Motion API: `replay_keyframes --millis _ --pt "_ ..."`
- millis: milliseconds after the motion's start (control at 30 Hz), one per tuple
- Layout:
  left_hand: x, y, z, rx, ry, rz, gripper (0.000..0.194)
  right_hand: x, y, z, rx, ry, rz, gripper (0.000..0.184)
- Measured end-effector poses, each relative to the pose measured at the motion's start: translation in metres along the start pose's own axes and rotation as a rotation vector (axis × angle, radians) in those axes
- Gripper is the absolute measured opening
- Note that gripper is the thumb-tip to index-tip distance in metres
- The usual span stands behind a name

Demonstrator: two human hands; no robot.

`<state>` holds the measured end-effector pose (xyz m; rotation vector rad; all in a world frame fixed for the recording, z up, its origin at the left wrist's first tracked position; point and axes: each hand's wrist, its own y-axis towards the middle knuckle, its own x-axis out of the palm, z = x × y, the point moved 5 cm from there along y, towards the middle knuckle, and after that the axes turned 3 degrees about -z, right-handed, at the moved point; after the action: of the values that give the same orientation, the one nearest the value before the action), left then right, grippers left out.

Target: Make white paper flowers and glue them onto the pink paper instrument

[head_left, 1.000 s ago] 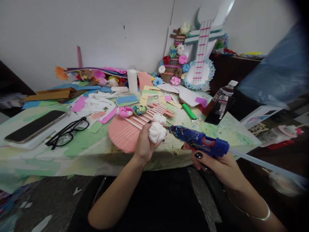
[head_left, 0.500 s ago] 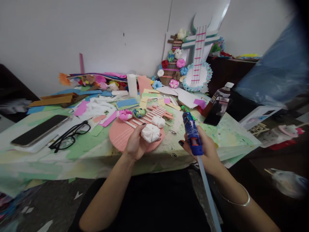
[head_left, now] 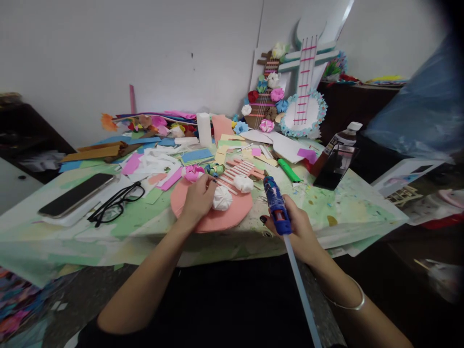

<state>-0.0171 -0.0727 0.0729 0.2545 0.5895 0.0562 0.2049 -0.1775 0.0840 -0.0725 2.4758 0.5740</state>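
Note:
My left hand [head_left: 196,199] rests on a pink paper guitar [head_left: 213,212] lying on the table, its fingers curled around a white paper flower [head_left: 222,197] set on the round body. A second white flower [head_left: 243,183], a pink flower [head_left: 193,173] and a green-blue one [head_left: 215,169] sit along the guitar near its striped neck [head_left: 241,170]. My right hand [head_left: 295,227] grips a blue glue gun [head_left: 275,206], nozzle pointing away over the table, with a clear glue stick [head_left: 299,285] trailing back toward me.
Black glasses [head_left: 118,203] and a phone [head_left: 76,194] lie at left. Coloured paper scraps [head_left: 159,159], a white roll [head_left: 203,129] and a green marker [head_left: 288,170] litter the middle. Finished paper guitars [head_left: 302,96] lean on the wall. A dark bottle [head_left: 335,157] stands at right.
My left hand has lowered the white flower from in front of me onto the pink guitar body. My right hand has swung the glue gun from sideways to pointing away.

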Motion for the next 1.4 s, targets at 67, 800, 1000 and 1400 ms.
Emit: replay_keyframes --millis 67,800,1000,1400 --pt "-0.005 -0.001 0.001 0.028 0.089 0.044 0.023 0.003 0.001 0.004 -0.015 -0.041 0.008 0.024" --pt "0.014 -0.119 0.035 -0.018 -0.301 -0.415 0.030 0.016 0.019 0.008 0.013 -0.395 0.303 0.018" --pt "0.056 -0.165 0.041 -0.607 -1.196 -0.882 0.039 0.021 0.017 0.007 0.005 -0.595 0.345 0.009" --pt "0.053 -0.166 0.046 -0.696 -1.371 -0.885 0.037 0.020 0.014 0.007 -0.074 -0.668 0.376 0.013"
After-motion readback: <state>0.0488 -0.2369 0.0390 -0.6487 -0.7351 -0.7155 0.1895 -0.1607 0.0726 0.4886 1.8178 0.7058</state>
